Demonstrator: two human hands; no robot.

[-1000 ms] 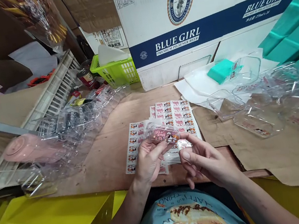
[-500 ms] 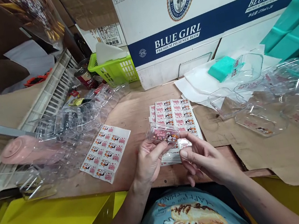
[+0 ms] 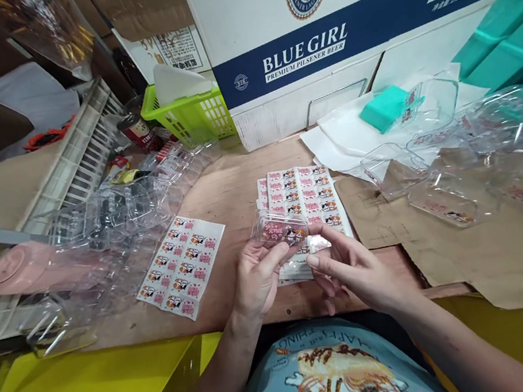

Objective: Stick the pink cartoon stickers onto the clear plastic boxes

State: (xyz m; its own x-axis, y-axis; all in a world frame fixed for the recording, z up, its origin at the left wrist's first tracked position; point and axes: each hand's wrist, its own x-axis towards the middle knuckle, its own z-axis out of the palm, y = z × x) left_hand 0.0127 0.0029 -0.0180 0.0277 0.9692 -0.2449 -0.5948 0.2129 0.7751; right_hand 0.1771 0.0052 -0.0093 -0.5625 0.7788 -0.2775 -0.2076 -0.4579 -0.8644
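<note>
My left hand (image 3: 256, 282) grips a small clear plastic box (image 3: 259, 228) between thumb and fingers, above the table's front edge. On the box shows a sticker with pink lettering and cartoon cats. Just right of it, my right hand (image 3: 362, 273) pinches a small shiny piece of film (image 3: 318, 244) between thumb and forefinger, its other fingers curled below. Behind both hands lies a stack of cat sticker sheets (image 3: 317, 183), partly covered by them. A separate sticker sheet (image 3: 183, 262) rests to the left on the wooden table (image 3: 232, 171).
Nested clear plastic boxes (image 3: 128, 208) and a pink bottle (image 3: 18, 270) crowd the left. Boxes bearing stickers (image 3: 453, 201) lie on cardboard at right. A green basket (image 3: 198, 116) and a large beer carton (image 3: 239, 59) stand at the back.
The view has shifted slightly. Both hands keep their holds on the box and the film. The film now sits a little closer to the box's right end.
</note>
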